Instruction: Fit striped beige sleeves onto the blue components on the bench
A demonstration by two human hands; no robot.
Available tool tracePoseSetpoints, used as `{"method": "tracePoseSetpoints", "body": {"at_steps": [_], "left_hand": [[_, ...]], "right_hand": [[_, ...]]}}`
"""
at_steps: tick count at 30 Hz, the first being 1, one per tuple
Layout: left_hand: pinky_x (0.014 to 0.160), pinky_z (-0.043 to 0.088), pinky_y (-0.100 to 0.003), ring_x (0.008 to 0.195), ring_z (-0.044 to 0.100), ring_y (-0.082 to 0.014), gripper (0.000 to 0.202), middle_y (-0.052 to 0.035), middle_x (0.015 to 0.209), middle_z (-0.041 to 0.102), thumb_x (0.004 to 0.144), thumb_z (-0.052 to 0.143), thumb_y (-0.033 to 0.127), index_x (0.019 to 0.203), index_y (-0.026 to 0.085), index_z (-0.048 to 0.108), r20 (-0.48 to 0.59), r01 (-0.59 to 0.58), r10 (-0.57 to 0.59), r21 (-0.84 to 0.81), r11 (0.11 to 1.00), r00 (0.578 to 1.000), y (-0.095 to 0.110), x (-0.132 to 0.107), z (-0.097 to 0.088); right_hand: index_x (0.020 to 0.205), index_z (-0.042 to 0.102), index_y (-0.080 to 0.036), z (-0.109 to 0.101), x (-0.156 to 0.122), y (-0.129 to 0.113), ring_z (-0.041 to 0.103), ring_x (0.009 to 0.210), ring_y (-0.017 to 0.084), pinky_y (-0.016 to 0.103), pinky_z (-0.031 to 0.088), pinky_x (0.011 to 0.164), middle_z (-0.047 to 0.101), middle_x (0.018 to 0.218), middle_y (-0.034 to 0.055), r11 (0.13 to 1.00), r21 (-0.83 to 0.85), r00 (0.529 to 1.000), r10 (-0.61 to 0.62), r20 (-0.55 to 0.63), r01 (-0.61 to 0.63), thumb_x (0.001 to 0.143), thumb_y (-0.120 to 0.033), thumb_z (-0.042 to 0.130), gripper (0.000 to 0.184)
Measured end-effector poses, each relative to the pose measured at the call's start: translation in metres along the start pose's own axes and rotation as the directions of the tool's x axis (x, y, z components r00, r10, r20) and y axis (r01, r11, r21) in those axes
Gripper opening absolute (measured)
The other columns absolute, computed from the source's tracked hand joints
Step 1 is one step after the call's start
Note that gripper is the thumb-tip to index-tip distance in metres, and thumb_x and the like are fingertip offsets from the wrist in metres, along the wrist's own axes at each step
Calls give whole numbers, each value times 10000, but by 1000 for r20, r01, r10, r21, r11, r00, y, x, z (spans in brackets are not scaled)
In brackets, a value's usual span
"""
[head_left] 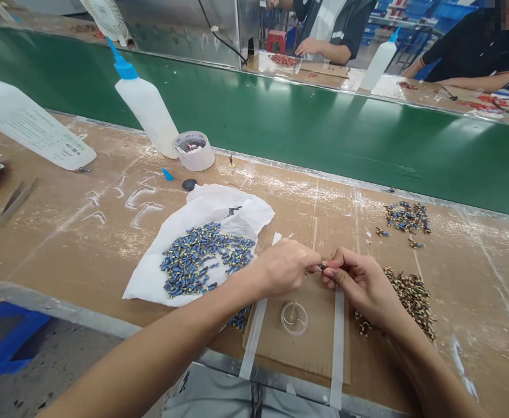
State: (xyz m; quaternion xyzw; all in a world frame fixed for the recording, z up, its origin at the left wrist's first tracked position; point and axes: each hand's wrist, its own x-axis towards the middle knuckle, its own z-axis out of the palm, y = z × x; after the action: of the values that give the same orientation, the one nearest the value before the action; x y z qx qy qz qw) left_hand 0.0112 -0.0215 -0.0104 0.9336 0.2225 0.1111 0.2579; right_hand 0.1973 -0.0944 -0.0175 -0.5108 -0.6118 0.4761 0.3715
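Observation:
My left hand (pixel 286 264) and my right hand (pixel 361 281) meet over a taped cardboard sheet (pixel 313 354), fingertips almost touching. A small dark piece (pixel 323 266) shows in the pinch of my right hand. My left fingers are pinched together right beside it; what they hold is hidden. Left of my hands, many small blue-and-yellow pieces (pixel 189 255) lie on white paper (pixel 150 278). A heap of small brown-and-gold pieces (pixel 411 299) lies beside my right wrist. Below my hands stands a small clear cup (pixel 294 319) with a thin stick in it.
Small blue-and-gold pieces (pixel 407 217) form a pile at the back right. A white bottle (pixel 145 107) with a blue nozzle stands by a tape roll (pixel 194 152). Another bottle (pixel 28 122) leans at left, near tweezers (pixel 17 200). Two people sit beyond the green strip (pixel 280 116).

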Motion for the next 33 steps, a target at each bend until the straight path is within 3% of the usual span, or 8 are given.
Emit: {"method": "tracePoseSetpoints", "body": {"at_steps": [11, 14, 17, 19, 21, 24, 27, 33], "left_hand": [[558, 313, -244, 612, 568, -149, 177, -35, 659, 649, 805, 494, 100, 742, 161, 647, 4, 25, -24, -111, 994, 1000, 0, 1, 1], [585, 338, -237, 636, 575, -143, 217, -29, 675, 654, 885, 468, 169, 783, 161, 659, -7, 68, -71, -192, 979, 997, 0, 2, -8], [687, 413, -246, 753, 610, -151, 215, -35, 831, 692, 902, 511, 266, 1038, 179, 652, -35, 168, -188, -319, 933, 981, -2, -2, -31], [757, 440, -268, 843, 616, -161, 325, -41, 969, 690, 911, 508, 338, 1200, 205, 580, -89, 238, -289, -369, 899, 953, -4, -12, -50], [762, 443, -283, 855, 604, -173, 309, -33, 988, 678, 928, 459, 383, 1148, 215, 597, -175, 327, -394, -318, 890, 902, -7, -30, -68], [748, 424, -311, 812, 583, -202, 263, -34, 914, 654, 912, 442, 382, 962, 194, 619, -282, 510, -516, -100, 854, 809, -17, -66, -82], [827, 410, -345, 945, 572, -253, 279, -69, 1034, 616, 834, 514, 335, 1065, 189, 568, -302, 630, -591, 45, 775, 748, -33, -98, -79], [729, 396, -320, 830, 564, -247, 83, -55, 860, 618, 757, 479, 248, 816, 201, 515, -158, 639, -619, 180, 748, 769, -57, -104, -81]], "right_hand": [[732, 522, -205, 2, 1, -5, 596, 594, 139, 254, 471, 571, 629, 661, 9, 986, -161, 999, -47, -2, 46, 909, -244, 537, 182], [772, 561, -198, 1, 5, -9, 624, 611, 148, 261, 503, 583, 646, 664, 13, 996, -79, 998, -40, -47, 36, 909, -295, 544, 169], [801, 599, -184, -19, 10, -5, 647, 621, 158, 273, 520, 586, 682, 694, 34, 997, -73, 985, -15, -173, 2, 891, -370, 569, 209], [800, 621, -170, -44, 13, 5, 649, 594, 161, 272, 512, 560, 698, 700, 51, 991, -126, 921, -10, -390, -42, 852, -438, 606, 274], [823, 631, -154, -73, 15, 18, 652, 579, 171, 271, 503, 529, 713, 723, 82, 985, -140, 795, -5, -606, -101, 792, -516, 643, 364], [911, 621, -134, -111, 16, 37, 638, 525, 176, 270, 483, 476, 713, 711, 102, 985, -119, 706, 4, -708, -125, 735, -597, 650, 496], [941, 598, -135, -133, 12, 47, 572, 435, 149, 268, 459, 437, 694, 660, 86, 986, -99, 644, 11, -765, -134, 734, -650, 608, 555], [865, 605, -145, -136, 4, 43, 520, 444, 127, 261, 445, 449, 653, 644, 60, 991, -92, 633, -10, -774, -97, 761, -642, 590, 508]]}}
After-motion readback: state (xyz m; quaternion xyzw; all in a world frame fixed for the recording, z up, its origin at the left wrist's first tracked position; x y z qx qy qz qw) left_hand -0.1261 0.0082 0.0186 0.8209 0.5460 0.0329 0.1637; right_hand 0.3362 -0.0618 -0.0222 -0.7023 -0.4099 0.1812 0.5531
